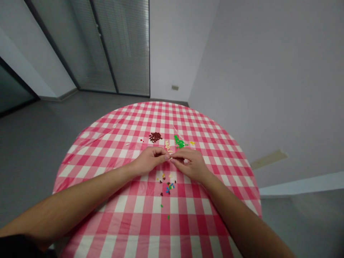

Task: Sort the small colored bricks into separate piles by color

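Over the middle of the table my left hand [150, 159] and my right hand [190, 163] meet at the fingertips. Both are closed in a pinch, and what lies between the fingers is too small to name. Just beyond them lies a short strip of cream pieces [167, 146]. A heap of dark brown pieces [155, 137] sits behind my left hand, and a green pile [179, 142] behind my right. Nearer to me, below the hands, blue pieces [170, 188] lie loosely mixed with brown, yellow and cream ones.
A red and white checked cloth covers the round table [120, 222]. A few yellow pieces [192, 143] lie right of the green pile, and a tiny red piece [141, 140] left of the brown heap. Single green pieces [168, 217] lie toward the near side. Walls stand behind and to the right.
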Motion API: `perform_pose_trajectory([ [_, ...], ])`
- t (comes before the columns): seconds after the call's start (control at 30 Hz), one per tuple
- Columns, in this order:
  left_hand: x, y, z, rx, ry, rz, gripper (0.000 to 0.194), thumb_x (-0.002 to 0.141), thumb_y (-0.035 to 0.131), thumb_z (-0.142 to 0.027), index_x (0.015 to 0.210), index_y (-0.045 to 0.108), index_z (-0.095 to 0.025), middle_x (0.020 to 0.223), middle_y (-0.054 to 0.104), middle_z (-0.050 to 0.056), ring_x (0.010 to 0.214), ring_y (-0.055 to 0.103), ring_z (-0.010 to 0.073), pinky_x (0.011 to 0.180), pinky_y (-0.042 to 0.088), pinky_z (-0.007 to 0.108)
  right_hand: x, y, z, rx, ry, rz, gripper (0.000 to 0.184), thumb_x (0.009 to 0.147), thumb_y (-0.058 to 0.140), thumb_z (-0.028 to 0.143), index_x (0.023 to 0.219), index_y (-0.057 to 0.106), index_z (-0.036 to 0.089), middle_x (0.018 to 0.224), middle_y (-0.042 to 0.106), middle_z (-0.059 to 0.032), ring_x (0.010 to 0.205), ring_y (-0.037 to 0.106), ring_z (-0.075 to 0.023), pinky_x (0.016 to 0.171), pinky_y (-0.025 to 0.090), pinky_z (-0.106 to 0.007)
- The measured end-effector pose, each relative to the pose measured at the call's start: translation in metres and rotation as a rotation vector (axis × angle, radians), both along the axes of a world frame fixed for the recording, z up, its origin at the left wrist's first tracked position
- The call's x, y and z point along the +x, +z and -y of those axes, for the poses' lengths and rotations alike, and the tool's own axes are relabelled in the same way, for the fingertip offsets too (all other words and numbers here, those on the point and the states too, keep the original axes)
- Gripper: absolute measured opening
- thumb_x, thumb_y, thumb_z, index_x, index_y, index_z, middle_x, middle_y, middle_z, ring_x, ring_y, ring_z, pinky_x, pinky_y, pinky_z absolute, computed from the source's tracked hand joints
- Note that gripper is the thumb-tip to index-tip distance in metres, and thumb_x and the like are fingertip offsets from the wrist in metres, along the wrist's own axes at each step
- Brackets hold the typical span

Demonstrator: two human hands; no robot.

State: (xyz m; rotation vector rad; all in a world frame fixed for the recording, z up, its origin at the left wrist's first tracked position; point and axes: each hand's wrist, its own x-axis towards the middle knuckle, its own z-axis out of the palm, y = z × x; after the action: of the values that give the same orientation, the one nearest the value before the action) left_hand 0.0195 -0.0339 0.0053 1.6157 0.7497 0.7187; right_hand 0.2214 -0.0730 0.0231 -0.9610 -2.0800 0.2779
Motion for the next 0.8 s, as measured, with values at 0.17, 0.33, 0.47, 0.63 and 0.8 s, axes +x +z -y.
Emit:
perform_pose_trajectory([
  [0.17, 0.001, 0.000, 0.001, 0.017, 0.018, -0.039, 0.024, 0.087, 0.061, -0.035, 0.085, 0.073, -0.015, 0.084, 0.074, 0.005, 0.079, 0.065, 0.0167, 0.077, 0.049, 0.028, -0.001, -0.004, 0.001, 0.120, 0.049, 0.082, 0.013, 0.093, 0.061, 0.023, 0.091, 0.073, 0.018, 0.081, 0.075, -0.0057, 0.075, 0.067, -0.0164, 0.071, 0.052, -0.028],
  [0.33, -0.003, 0.007, 0.000, 0.149, -0.026, -0.193, 0.022, 0.091, 0.056, -0.029, 0.090, 0.074, -0.016, 0.091, 0.075, 0.005, 0.084, 0.067, 0.0176, 0.078, 0.050, 0.028, 0.009, -0.011, -0.009, 0.071, -0.092, 0.156, 0.017, 0.095, 0.056, 0.023, 0.093, 0.073, 0.018, 0.086, 0.075, -0.0063, 0.080, 0.067, -0.0181, 0.075, 0.052, -0.030],
  [0.47, -0.012, 0.018, -0.001, 0.354, -0.368, -0.388, 0.013, 0.086, 0.062, -0.016, 0.091, 0.074, -0.017, 0.091, 0.074, 0.005, 0.084, 0.067, 0.0166, 0.078, 0.049, 0.026, 0.028, -0.019, -0.024, -0.055, -0.387, 0.281, 0.019, 0.094, 0.055, 0.022, 0.097, 0.074, 0.018, 0.094, 0.075, -0.0086, 0.085, 0.067, -0.0213, 0.076, 0.051, -0.033],
  [0.63, -0.014, 0.020, 0.001, 0.430, -0.508, -0.416, 0.018, 0.083, 0.064, -0.007, 0.094, 0.074, -0.017, 0.092, 0.072, 0.006, 0.085, 0.066, 0.0158, 0.077, 0.048, 0.024, 0.034, -0.017, -0.029, -0.181, -0.498, 0.446, 0.025, 0.096, 0.052, 0.023, 0.106, 0.074, 0.020, 0.101, 0.073, -0.0105, 0.091, 0.066, -0.0227, 0.076, 0.049, -0.032],
  [0.8, -0.015, 0.021, 0.001, 0.415, -0.545, -0.497, 0.016, 0.081, 0.067, -0.008, 0.093, 0.074, -0.016, 0.087, 0.071, 0.004, 0.076, 0.064, 0.0140, 0.070, 0.047, 0.022, 0.014, 0.007, -0.007, -0.368, -0.008, 0.400, 0.015, 0.088, 0.062, 0.022, 0.089, 0.077, 0.020, 0.085, 0.075, -0.0047, 0.078, 0.065, -0.0175, 0.071, 0.046, -0.027],
])
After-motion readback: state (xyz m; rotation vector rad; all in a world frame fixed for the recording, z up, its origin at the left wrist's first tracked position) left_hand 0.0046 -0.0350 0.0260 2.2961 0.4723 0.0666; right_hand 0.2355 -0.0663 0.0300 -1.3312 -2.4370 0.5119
